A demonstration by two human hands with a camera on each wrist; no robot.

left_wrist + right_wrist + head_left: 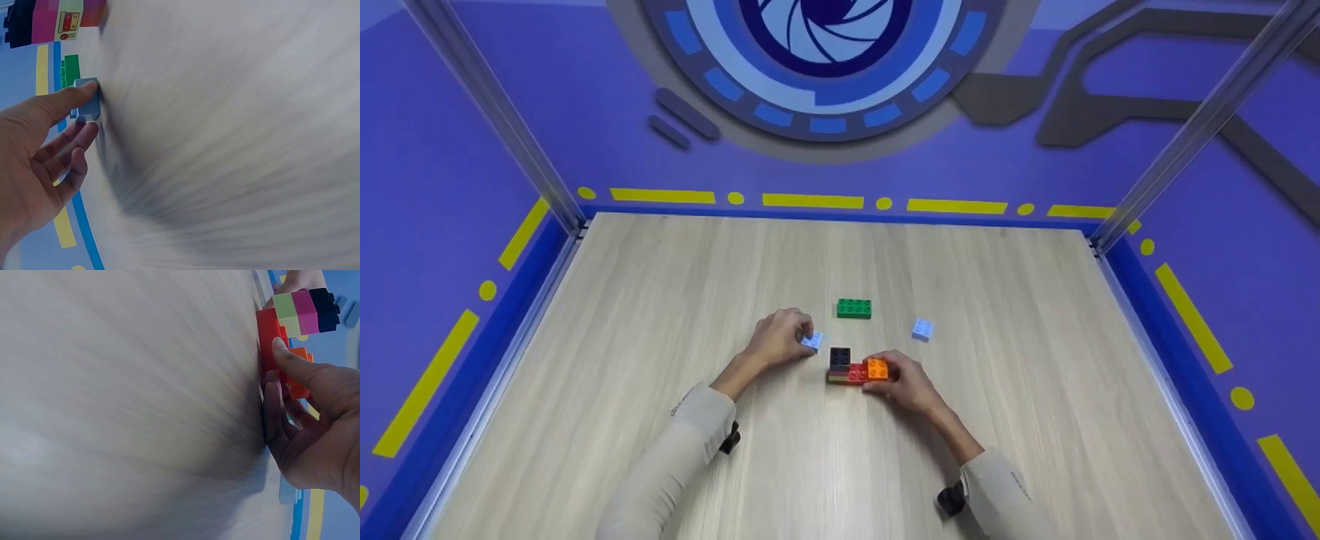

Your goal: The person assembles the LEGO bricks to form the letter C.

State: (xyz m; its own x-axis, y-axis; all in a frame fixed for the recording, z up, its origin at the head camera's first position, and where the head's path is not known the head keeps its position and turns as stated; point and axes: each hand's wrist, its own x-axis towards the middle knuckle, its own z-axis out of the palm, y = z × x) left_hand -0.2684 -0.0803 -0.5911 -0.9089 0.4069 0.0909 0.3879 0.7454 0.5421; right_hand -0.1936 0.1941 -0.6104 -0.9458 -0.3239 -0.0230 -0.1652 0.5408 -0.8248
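Between thumb and fingers my left hand (781, 337) pinches a light blue toy brick (812, 341) at the tabletop, left of a small brick stack. That stack has a red brick (268, 343) as its base. A light green brick (287, 315), a pink brick (304, 312) and a black brick (840, 356) rise at its left end. An orange brick (877, 369) sits at its right end. My right hand (911, 384) grips the stack at that right end, thumb on the near side. In the right wrist view its other fingertips are partly hidden behind the bricks.
A green brick (854, 308) lies behind the stack, and another light blue brick (922, 329) lies to the right of it. Purple-blue panels (825, 172) enclose the wooden table (697, 277) at the back and both sides.
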